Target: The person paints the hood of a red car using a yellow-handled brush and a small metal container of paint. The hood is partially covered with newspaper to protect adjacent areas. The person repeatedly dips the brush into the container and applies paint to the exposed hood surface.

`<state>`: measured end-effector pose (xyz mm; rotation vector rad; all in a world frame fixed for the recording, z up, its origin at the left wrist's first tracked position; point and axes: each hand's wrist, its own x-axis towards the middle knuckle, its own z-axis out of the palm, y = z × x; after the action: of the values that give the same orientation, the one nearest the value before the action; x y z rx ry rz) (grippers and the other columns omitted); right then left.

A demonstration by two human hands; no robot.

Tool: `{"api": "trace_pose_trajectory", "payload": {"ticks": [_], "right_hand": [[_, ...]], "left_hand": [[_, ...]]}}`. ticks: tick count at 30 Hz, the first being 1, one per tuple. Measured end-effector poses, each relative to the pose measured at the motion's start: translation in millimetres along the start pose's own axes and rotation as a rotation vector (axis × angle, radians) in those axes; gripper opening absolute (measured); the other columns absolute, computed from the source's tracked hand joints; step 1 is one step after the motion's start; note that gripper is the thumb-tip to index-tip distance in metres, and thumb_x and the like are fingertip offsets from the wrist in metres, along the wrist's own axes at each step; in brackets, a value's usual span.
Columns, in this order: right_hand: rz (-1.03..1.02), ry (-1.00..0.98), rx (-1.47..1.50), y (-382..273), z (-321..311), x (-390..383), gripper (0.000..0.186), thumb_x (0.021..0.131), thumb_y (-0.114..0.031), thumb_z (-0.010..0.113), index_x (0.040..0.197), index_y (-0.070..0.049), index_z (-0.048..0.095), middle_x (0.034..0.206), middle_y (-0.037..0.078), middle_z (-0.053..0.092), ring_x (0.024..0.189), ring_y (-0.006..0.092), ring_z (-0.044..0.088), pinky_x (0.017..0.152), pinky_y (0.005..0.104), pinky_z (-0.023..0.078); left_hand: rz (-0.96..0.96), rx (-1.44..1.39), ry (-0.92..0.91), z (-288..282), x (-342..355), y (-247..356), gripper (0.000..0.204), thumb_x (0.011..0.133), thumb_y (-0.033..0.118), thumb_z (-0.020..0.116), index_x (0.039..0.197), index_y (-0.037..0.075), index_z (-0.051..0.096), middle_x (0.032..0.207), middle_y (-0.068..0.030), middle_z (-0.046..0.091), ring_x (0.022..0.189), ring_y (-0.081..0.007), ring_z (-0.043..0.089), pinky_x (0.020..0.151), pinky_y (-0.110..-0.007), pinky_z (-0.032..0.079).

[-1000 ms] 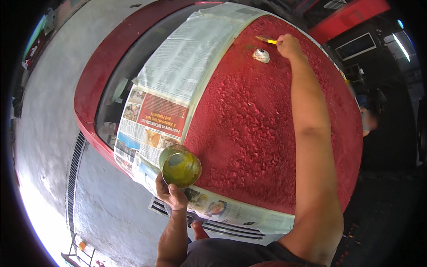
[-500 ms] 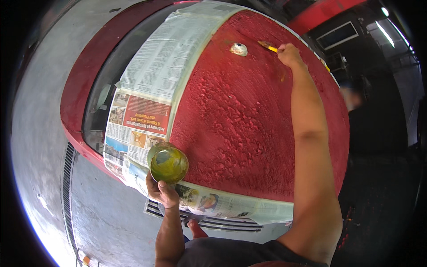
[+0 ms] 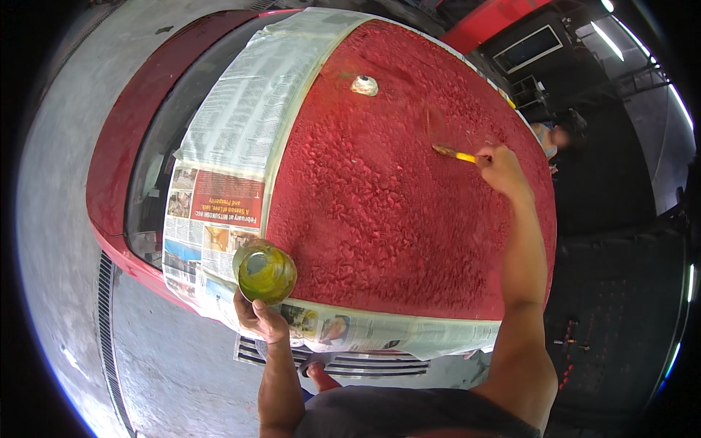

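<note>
My right hand (image 3: 502, 172) is closed round the yellow handle of a paintbrush (image 3: 456, 153). Its brown bristles point left and touch or hover just over a red car panel (image 3: 380, 212), whose paint is wrinkled and blistered across much of the surface. In my left hand (image 3: 261, 318) is an open can (image 3: 266, 273), tilted so that yellowish-green liquid shows inside. The can is over the near left corner of the panel, by the newspaper masking (image 3: 234, 124). A small white dome-shaped fitting (image 3: 364, 85) stands on the panel's far left part.
Newspaper and tape border the panel's left and near edges. Dark car glass (image 3: 157, 175) lies left of the paper. Another person (image 3: 551, 139) is beyond the panel's right edge. A floor drain grate (image 3: 106, 328) runs along the left, and a red beam (image 3: 489, 25) is at the far right.
My right hand has brought the brush nearer to me, from beside the white fitting to the middle right of the panel. The can stays in my left hand. The view has shifted slightly.
</note>
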<state>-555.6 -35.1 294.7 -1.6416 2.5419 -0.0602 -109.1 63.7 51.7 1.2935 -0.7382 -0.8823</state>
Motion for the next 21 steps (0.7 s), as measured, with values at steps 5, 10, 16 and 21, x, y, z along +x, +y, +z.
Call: {"api": "trace_pose_trajectory", "payload": {"ticks": [5, 10, 16, 21], "right_hand": [[0.007, 0.250, -0.077, -0.3, 9.8, 13.9, 0.017, 0.086, -0.013, 0.060, 0.095, -0.002, 0.069, 0.089, 0.027, 0.066, 0.089, 0.0425, 0.066, 0.078, 0.0495, 0.051], [0.052, 0.343, -0.106, 6.4, 50.9, 51.2, 0.020, 0.088, -0.015, 0.060, 0.099, -0.001, 0.068, 0.096, 0.027, 0.067, 0.096, 0.0427, 0.064, 0.082, 0.0514, 0.051], [0.162, 0.222, -0.200, 4.7, 26.2, 42.7, 0.021, 0.088, -0.018, 0.060, 0.103, -0.004, 0.068, 0.100, 0.024, 0.067, 0.100, 0.0412, 0.064, 0.087, 0.0496, 0.051], [0.046, 0.214, -0.070, -19.9, 42.4, 81.2, 0.022, 0.086, -0.020, 0.063, 0.102, -0.005, 0.068, 0.102, 0.022, 0.068, 0.100, 0.0401, 0.064, 0.088, 0.0481, 0.052]], "left_hand": [[-0.013, -0.005, -0.005, -1.0, -1.6, 0.1, 0.083, 0.088, 0.063, 0.059, 0.120, -0.013, 0.052, 0.105, -0.0175, 0.063, 0.094, -0.0214, 0.060, 0.083, -0.033, 0.048], [-0.008, 0.007, 0.015, -1.0, -0.9, -1.0, 0.085, 0.087, 0.066, 0.056, 0.120, -0.012, 0.053, 0.104, -0.0162, 0.063, 0.091, -0.0205, 0.059, 0.082, -0.032, 0.048], [0.006, 0.029, 0.013, -1.3, -1.4, -2.6, 0.087, 0.086, 0.069, 0.056, 0.119, -0.011, 0.055, 0.101, -0.0140, 0.063, 0.089, -0.0184, 0.058, 0.079, -0.031, 0.047], [-0.044, -0.007, 0.005, -3.8, -2.8, -4.1, 0.085, 0.085, 0.068, 0.060, 0.119, -0.010, 0.055, 0.099, -0.0122, 0.063, 0.089, -0.0168, 0.058, 0.079, -0.030, 0.047]]}}
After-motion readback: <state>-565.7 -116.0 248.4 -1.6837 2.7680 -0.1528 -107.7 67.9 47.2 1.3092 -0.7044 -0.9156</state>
